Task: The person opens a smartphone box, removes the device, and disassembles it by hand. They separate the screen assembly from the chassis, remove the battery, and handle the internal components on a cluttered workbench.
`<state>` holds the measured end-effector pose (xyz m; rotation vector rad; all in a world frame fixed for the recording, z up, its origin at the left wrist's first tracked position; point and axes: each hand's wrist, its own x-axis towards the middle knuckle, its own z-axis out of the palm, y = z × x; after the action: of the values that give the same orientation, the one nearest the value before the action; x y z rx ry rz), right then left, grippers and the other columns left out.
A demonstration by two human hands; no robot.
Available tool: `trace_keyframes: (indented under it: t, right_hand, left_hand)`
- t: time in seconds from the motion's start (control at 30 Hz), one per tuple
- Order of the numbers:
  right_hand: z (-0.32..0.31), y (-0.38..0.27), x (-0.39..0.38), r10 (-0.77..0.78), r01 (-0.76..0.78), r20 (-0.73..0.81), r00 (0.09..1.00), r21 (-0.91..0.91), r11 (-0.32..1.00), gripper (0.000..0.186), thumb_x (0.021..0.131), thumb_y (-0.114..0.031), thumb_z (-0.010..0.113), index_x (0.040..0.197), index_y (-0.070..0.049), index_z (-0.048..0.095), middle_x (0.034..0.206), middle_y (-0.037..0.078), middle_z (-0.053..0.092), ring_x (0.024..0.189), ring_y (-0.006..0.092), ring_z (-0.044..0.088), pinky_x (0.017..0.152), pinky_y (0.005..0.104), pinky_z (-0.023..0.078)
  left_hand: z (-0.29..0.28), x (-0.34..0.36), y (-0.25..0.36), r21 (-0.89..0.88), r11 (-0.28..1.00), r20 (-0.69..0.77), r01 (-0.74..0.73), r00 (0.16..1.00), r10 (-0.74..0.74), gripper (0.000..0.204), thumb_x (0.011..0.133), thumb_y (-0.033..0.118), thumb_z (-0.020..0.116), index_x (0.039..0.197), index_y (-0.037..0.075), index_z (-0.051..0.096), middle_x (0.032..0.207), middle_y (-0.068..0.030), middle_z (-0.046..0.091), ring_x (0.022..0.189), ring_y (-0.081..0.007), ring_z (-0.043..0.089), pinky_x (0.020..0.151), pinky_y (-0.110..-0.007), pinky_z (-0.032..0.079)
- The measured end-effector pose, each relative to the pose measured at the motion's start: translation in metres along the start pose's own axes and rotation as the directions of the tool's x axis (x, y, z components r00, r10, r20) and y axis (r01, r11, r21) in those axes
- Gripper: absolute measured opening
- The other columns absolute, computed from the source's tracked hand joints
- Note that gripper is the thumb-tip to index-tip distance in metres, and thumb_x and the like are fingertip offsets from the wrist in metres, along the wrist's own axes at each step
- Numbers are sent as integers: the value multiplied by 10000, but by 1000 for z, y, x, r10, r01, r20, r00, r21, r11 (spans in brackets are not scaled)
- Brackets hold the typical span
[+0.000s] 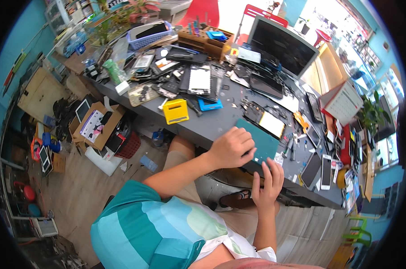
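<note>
Mat point(260, 141), green and flat, lies at the near edge of the grey surface point(212, 123), and both hands work at its near side. The left hand point(232, 148) rests on the mat's near-left corner with fingers curled shut into a loose fist; what they grip, if anything, I cannot tell. The right hand point(268, 181) sits just below the mat's near edge, fingers spread open and pressed against a dark flat object point(250, 172) that is mostly hidden, perhaps a phone. I judge such a thing to be light, stiff, slick and easily cracked, best held by its long edges rather than its face.

Just beyond the mat lies an opened phone point(265, 120) with a pale panel. Left of the mat stands a yellow box point(176, 111), contents unseen. Well beyond the mat a blue basket point(147, 36) holds a dark slab, and a wooden rack point(203, 39) holds upright tools. Left of the mat, on the floor, a carton point(97, 125) holds a white board and dark items.
</note>
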<state>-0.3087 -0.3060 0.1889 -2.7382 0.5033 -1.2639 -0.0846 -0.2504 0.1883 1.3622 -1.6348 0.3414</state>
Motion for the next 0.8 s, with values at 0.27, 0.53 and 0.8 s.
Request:
trace_keyframes:
  t: [0.27,0.53,0.8]
  right_hand:
    - [47,14,0,23,-18,32,999,-138,990,407,1025,-202,681,1378,0,657,1468,215,641,1390,435,581,1214,621,372]
    - [65,13,0,-56,42,-74,996,-184,982,432,1079,-300,616,1380,8,645,1432,210,668,1346,442,610,1190,600,407]
    - [79,8,2,-135,85,-148,980,-305,948,402,1081,-292,641,1354,3,636,1399,186,686,1298,395,642,1167,555,427]
  left_hand:
    - [0,-9,-11,-157,987,-53,-37,998,29,147,852,131,783,867,48,664,924,-91,646,944,-288,660,892,-421,536]
    - [2,-18,-16,-183,981,-114,-71,992,50,158,836,155,762,809,65,635,878,-84,600,890,-280,610,841,-421,495]
    - [11,-23,-22,-297,954,-200,-37,979,-24,176,808,173,764,727,71,646,826,-77,612,853,-277,601,805,-410,479]
